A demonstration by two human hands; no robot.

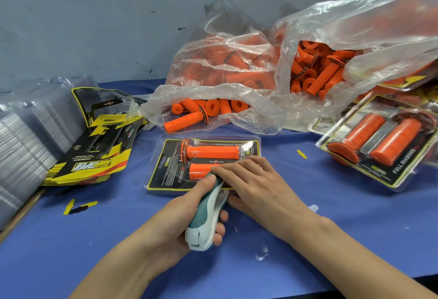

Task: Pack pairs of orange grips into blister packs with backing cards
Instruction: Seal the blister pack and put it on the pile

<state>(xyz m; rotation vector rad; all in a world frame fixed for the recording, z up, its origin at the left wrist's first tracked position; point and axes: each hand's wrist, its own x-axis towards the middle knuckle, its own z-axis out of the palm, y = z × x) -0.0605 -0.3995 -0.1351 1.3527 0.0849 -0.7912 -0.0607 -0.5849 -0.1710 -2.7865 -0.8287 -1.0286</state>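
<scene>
**Far left.** Nested clear blister shells lean in a stack. Beside them lies a fanned pile of yellow-and-black backing cards. Yellow scraps lie on the blue table.

**Centre left.** My left hand is wrapped around a teal-and-white stapler, thumb on top and fingers curled underneath. Its nose points at the near edge of the pack; where it meets the flange is hidden by my fingers.

**Centre.** The blister pack I am working on lies flat on the table with its card inside. The upper grip is fully seen. The lower grip is half covered.

**Centre right.** My right hand lies with its fingers straight across the pack's near right part, pressing it down and gripping nothing.

**Handling (judgement).** The pack should be light. Its thin shell is probably springy and slick, so it could slide on the cloth or gape at the seam. It is best pinned or held by the flat flange, not by the domed bubbles, which would dent. The grips look rubbery, soft and unlikely to slip.

**Behind.** Two clear bags spill loose grips.

**Far right.** A finished pack rests on others.
</scene>
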